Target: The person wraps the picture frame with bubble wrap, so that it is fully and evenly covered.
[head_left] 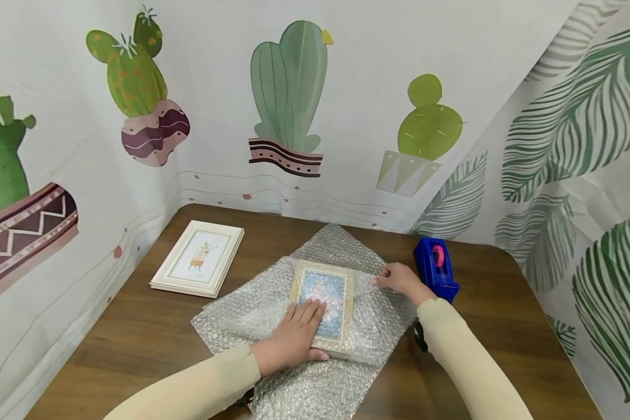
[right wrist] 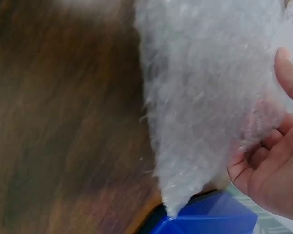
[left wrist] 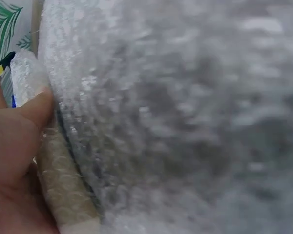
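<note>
A picture frame with a pale gold border and a blue picture lies on a sheet of bubble wrap, a layer of which covers it. My left hand rests on the covered frame with fingers extended, thumb along its near edge. In the left wrist view that thumb touches the bubble wrap at the frame's side. My right hand pinches the wrap's edge, right of the frame. The right wrist view has my right hand with fingers curled behind the bubble wrap.
A second, white picture frame with a plant drawing lies at the table's left. At the right back stands a blue tape dispenser with a pink reel, close beside my right hand. A cactus-printed cloth hangs behind the wooden table.
</note>
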Tool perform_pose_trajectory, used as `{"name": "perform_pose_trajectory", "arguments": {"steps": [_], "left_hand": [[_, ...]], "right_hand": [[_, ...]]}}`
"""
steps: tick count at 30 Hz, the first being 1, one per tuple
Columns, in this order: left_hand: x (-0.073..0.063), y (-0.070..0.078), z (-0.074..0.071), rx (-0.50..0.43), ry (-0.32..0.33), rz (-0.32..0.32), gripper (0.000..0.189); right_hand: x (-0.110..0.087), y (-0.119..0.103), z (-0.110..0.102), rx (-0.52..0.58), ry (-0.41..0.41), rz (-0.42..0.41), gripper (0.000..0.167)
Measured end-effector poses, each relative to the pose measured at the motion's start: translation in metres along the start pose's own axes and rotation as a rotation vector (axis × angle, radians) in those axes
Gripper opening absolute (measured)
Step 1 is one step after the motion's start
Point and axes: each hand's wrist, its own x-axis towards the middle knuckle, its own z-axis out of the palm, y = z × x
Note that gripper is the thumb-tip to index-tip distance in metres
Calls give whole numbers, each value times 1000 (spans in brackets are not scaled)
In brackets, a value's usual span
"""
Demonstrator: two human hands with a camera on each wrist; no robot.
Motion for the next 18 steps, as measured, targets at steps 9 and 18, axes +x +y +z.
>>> {"name": "perform_pose_trajectory", "arguments": {"steps": [9, 18], "left_hand": [[5, 7, 3, 87, 11, -51, 96], [7, 5, 4, 89, -46, -55, 96]], "right_hand": [[-1, 0, -18, -110, -165, -11, 53], [-10, -6, -41, 87, -234, -134, 36]]}}
